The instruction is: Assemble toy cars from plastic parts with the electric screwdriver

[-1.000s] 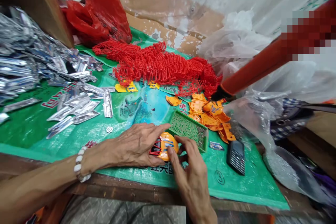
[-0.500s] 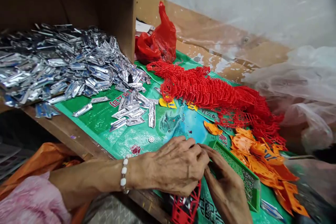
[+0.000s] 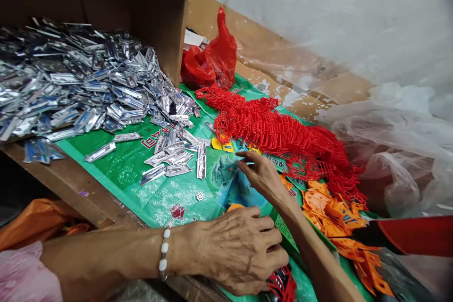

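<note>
My left hand [image 3: 237,247], with a white bead bracelet on the wrist, lies closed over a small orange and red plastic piece [image 3: 281,283] at the table's near edge. Only the piece's red lattice end and a bit of orange show from under the fingers. My right hand [image 3: 260,174] reaches forward across the green mat [image 3: 120,165], its fingers stretched out and apart. Its fingertips are close to the yellow pieces [image 3: 222,144] at the edge of the red lattice pile [image 3: 283,134]. Nothing shows in that hand.
A heap of silver foil strips [image 3: 81,85] spills from a cardboard box [image 3: 141,4] at the left. Orange plastic shells [image 3: 339,217] and a green mesh tray [image 3: 283,229] lie at the right. A red bag [image 3: 212,59] is at the back, and clear plastic sheeting [image 3: 389,141] at the right.
My right hand has left the piece and stretched forward toward the yellow pieces and red lattice pile. My left hand stays closed on the piece near the table edge. The view shifted slightly.
</note>
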A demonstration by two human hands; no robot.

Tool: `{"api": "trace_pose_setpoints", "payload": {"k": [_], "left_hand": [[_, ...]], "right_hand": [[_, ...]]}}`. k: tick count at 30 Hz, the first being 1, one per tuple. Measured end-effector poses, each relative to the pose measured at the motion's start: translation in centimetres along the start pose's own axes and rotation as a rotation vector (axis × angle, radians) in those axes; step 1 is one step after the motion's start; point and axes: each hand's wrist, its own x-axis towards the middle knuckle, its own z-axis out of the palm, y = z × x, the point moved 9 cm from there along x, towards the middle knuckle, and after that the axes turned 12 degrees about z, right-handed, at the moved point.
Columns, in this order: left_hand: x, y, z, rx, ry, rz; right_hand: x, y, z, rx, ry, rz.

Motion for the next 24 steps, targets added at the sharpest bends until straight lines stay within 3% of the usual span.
{"api": "trace_pose_setpoints", "payload": {"k": [5, 11, 19, 24], "left_hand": [[-0.1, -0.4, 0.6, -0.001, -0.041, -0.009], [-0.2, -1.0, 1.4, -0.056, -0.122, -0.078], [-0.8, -1.5, 2.2, -0.141, -0.219, -0.175], [-1.6, -1.7, 3.2, -0.194, -0.229, -0.190]], "right_hand": [[4.7, -0.6, 3.3, -0.243, 0.048, 0.038], [5.6, -0.3, 4.3, -0.343, 0.039, 0.102], [1.3, 0.1, 2.6, -0.147, -0.049, 0.115], [-4.9, 1.6, -3.5, 0.195, 0.092, 0.130]]}}
